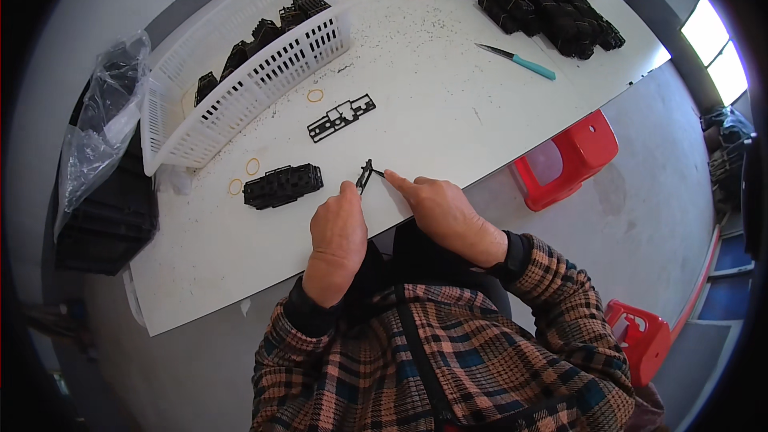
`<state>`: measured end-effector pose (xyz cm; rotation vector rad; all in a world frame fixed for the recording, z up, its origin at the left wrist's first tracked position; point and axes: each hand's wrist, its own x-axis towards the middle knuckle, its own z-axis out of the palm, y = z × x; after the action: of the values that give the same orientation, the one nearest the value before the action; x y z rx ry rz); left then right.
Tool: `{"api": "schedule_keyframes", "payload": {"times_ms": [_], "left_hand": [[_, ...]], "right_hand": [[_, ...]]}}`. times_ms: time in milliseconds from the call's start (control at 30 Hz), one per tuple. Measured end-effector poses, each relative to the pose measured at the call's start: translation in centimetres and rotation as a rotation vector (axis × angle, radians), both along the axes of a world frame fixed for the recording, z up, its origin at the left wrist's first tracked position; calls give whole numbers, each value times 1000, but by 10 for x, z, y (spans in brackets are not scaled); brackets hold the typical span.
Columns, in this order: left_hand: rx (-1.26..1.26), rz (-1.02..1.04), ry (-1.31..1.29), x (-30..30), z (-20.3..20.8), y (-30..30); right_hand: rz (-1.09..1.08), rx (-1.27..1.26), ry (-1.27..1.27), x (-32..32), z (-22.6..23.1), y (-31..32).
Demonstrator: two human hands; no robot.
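My left hand (338,228) is closed on a small black plastic frame (366,176), held on edge near the table's front edge. My right hand (444,212) is closed too, its index finger stretched toward that frame. A short dark tip shows ahead of this finger and touches or nearly touches the frame; whatever it belongs to is hidden in the hand. Left of my hands lies a stack of black plastic frames (282,186). Beyond them a single flat black frame (342,118) with cut-out openings rests on the white table (424,112).
A white slatted basket (264,64) at the back left holds black parts. Rubber bands (253,166) lie near the stack. A knife with a turquoise handle (534,68) lies at right, before a heap of bundled black parts (536,0). Red stools (572,162) stand beside the table.
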<state>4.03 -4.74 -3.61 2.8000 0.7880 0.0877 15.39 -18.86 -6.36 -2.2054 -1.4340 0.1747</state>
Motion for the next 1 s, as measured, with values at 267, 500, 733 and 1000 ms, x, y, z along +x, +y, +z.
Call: {"api": "schedule_keyframes", "payload": {"times_ms": [267,500,733,1000], "left_hand": [[-39,9,-52,-1,-8,1],[-102,-3,-117,-4,-5,5],[-146,-82,-139,-11,-3,24],[-576,-75,-339,-15,26,41]], "right_hand": [[-74,-62,-86,-13,4,4],[-51,-45,-13,-4,4,6],[6,27,71,2,5,1],[-9,10,93,-6,10,-7]]}}
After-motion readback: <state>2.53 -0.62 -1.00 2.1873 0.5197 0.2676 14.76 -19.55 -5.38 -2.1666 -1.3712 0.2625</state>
